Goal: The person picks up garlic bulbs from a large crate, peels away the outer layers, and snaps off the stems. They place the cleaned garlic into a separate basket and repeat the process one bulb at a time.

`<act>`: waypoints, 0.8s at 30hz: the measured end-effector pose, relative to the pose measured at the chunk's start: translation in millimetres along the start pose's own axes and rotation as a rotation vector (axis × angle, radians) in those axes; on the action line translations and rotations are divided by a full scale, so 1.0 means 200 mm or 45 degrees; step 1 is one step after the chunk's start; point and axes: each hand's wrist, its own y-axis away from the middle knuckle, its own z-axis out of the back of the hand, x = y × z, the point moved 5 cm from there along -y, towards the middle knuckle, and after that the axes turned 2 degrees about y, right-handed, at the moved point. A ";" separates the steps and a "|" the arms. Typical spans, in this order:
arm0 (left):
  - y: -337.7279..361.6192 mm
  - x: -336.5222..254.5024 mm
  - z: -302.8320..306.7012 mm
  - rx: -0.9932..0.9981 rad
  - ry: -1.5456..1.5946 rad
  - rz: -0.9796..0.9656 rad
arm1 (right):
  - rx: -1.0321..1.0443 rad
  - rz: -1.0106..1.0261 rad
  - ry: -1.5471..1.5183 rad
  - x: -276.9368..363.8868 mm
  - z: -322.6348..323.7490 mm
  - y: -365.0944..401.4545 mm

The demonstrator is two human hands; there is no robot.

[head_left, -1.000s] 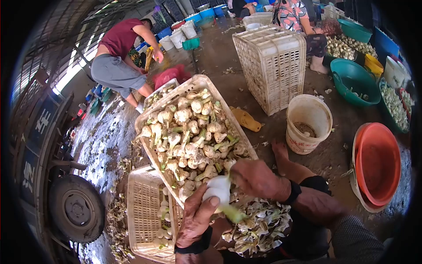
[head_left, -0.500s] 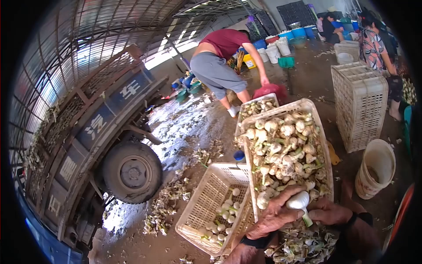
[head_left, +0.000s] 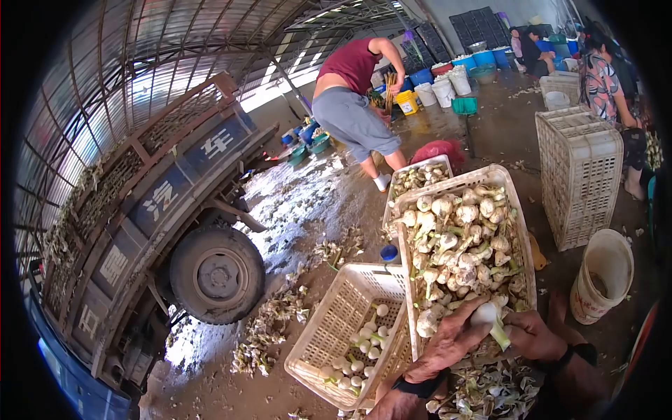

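A garlic bulb with a short green stem sits between my two hands, its pale skin largely bare and the stem tilted down to the right. My left hand wraps around the bulb from the left. On the other side my right hand is closed, thumb and fingers pinching at the stem; the exact fingertip contact is partly hidden. Just beyond my hands, a crate is heaped with unpeeled garlic. Loose garlic skins lie below my hands.
A lower crate at left holds several peeled bulbs. At right stand a white bucket and stacked crates. A truck fills the left. A person bends near a red net bag; other people sit farther back.
The bulb has turned, its stem now swung more to the right, and both hands shifted slightly. The person in the red shirt let go of the red bag and moved toward some sticks.
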 end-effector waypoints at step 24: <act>-0.03 -0.01 0.00 0.167 -0.184 -0.082 | 0.088 0.348 0.127 -0.02 0.06 0.03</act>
